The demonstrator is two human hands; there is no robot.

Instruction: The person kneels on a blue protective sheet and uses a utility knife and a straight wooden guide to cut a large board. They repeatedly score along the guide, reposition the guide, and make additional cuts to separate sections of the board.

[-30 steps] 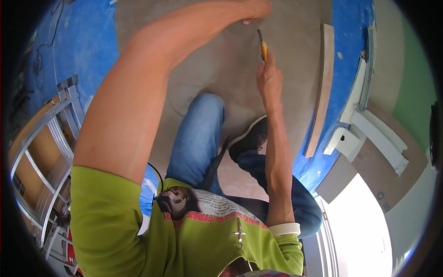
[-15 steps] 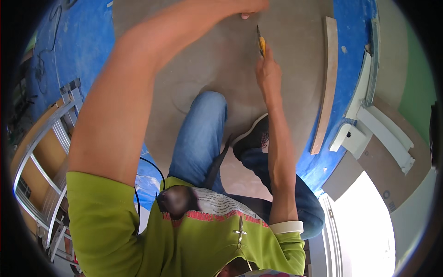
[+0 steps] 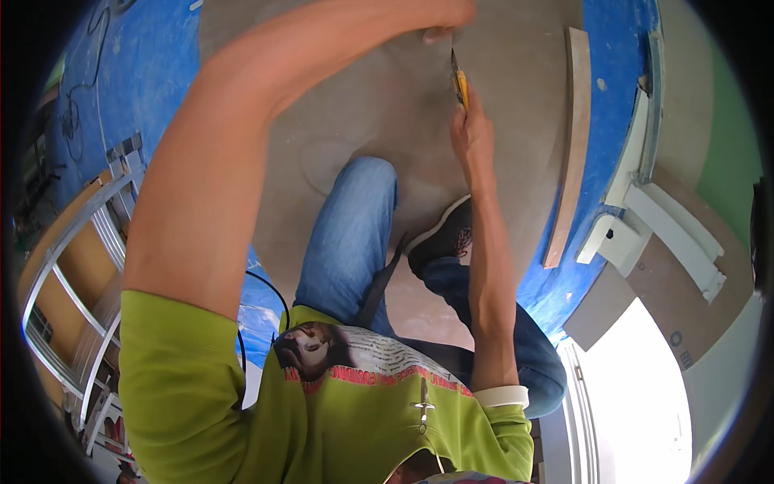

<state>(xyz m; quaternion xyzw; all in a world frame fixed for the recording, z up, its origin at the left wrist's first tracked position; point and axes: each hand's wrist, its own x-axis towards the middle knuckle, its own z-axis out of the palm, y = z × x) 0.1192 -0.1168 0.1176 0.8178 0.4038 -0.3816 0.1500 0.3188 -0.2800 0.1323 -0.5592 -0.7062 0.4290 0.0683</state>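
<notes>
In my right hand (image 3: 474, 133) is a yellow utility knife (image 3: 460, 87), gripped with its dark blade pointing away from me. A large grey-brown board (image 3: 347, 113) lies flat beneath it, with the blade tip over its surface. My left arm reaches across to the far side, where my left hand (image 3: 451, 16) is bent at the picture's top edge, just beyond the blade tip. A fingertip of that hand shows near the board; most of its fingers are hidden. I cannot tell whether the blade touches the board.
My bent knee (image 3: 355, 202) and dark shoe (image 3: 442, 238) are on the board. A narrow board strip (image 3: 569, 145) lies along its right side. Blue sheeting (image 3: 161, 56) covers the floor around. An aluminium ladder (image 3: 60, 282) stands left; white offcuts (image 3: 673, 234) lie right.
My right hand and the knife have come slightly nearer to me. My left hand has shifted a little to the right and nearer.
</notes>
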